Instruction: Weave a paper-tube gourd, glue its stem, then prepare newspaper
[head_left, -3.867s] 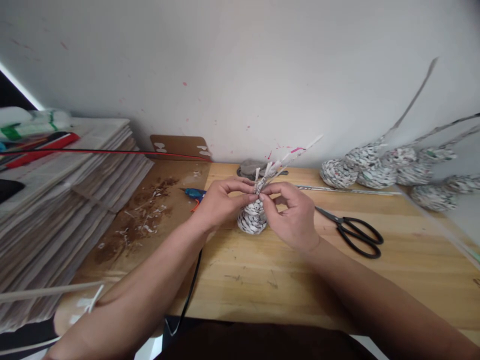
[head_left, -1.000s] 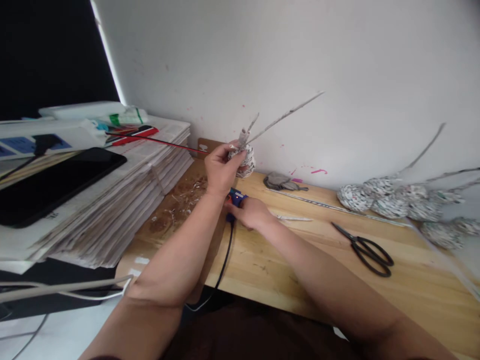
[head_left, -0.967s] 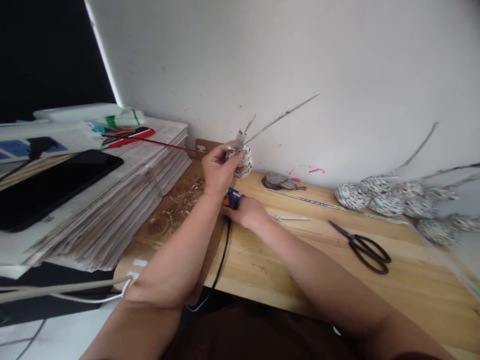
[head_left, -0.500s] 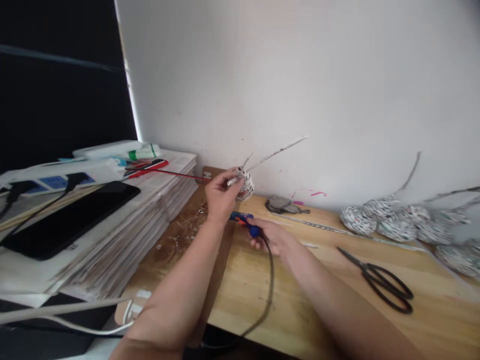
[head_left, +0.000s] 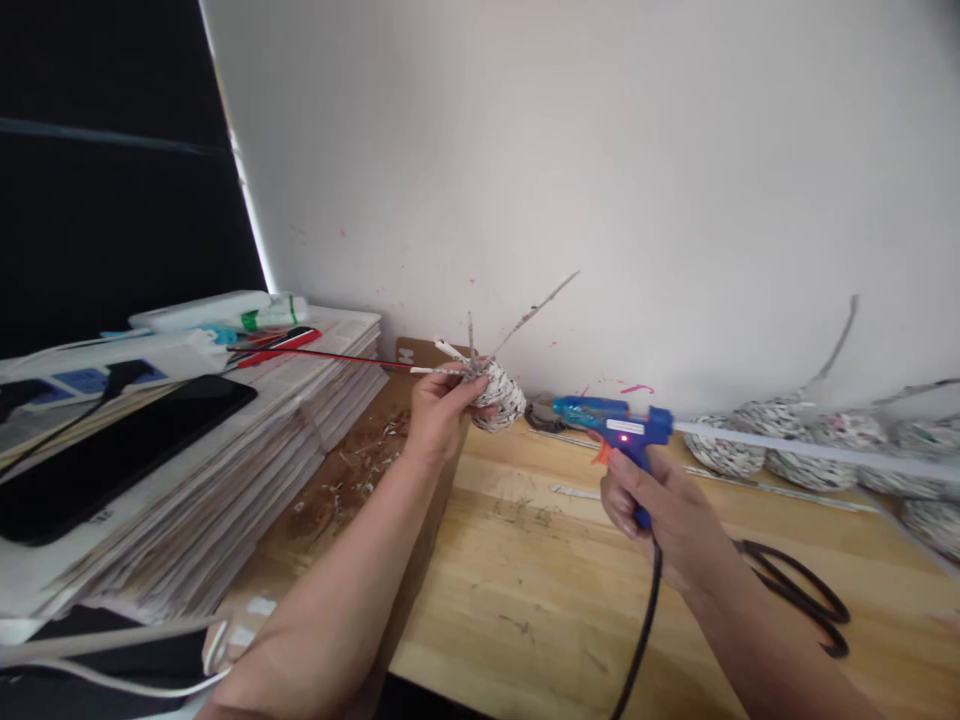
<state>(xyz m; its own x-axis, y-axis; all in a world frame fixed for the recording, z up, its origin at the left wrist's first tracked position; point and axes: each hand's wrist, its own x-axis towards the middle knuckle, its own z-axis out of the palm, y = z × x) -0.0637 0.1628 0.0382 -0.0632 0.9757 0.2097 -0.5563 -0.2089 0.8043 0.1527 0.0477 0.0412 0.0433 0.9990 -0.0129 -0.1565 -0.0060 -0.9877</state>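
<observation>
My left hand (head_left: 441,412) is closed on a small ball woven from rolled newspaper strips (head_left: 501,400), with several strip ends sticking out at its top. To the right, my right hand (head_left: 660,500) grips the handle of a blue hot glue gun (head_left: 626,425). Its nozzle points left toward the woven ball, with a gap between them. A red light glows on the glue gun's side, and a long white glue stick (head_left: 795,448) runs out of its back. The black cord hangs down from the handle.
Several woven paper balls (head_left: 810,455) sit along the wall at right. Black-handled scissors (head_left: 814,590) lie partly behind my right forearm. At left, a paper stack (head_left: 300,440) carries a black phone (head_left: 127,450) and a white power strip (head_left: 150,365). Paper scraps (head_left: 367,450) litter a brown board.
My right hand has swung the glue gun to the right and raised it into full view. The woven ball in my left hand has turned and dropped slightly, showing more of its side.
</observation>
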